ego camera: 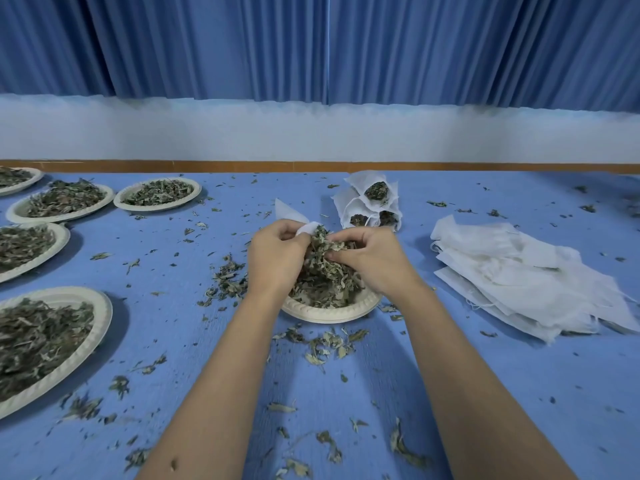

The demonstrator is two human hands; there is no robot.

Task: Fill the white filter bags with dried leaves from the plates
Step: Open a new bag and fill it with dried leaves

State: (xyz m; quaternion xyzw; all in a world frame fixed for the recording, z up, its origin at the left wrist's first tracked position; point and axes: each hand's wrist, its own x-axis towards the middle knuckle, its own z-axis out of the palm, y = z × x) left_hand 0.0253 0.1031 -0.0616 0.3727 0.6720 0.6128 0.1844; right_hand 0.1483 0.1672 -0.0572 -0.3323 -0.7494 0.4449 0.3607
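Note:
Both hands work over a paper plate (332,315) of dried leaves (325,282) at the table's centre. My left hand (277,252) grips a white filter bag (289,214) by its mouth; the bag sticks out behind the fingers. My right hand (370,258) pinches a clump of dried leaves at the bag's opening. Just behind the hands lie three filled bags (372,202) in a stack with leaves showing at their mouths. A pile of empty white bags (519,271) lies to the right.
Several more plates of dried leaves stand along the left: near left (100,317), middle left (60,237), and two farther back (104,200), (194,192). Loose leaf bits (325,344) litter the blue tablecloth. A blue curtain hangs behind the table.

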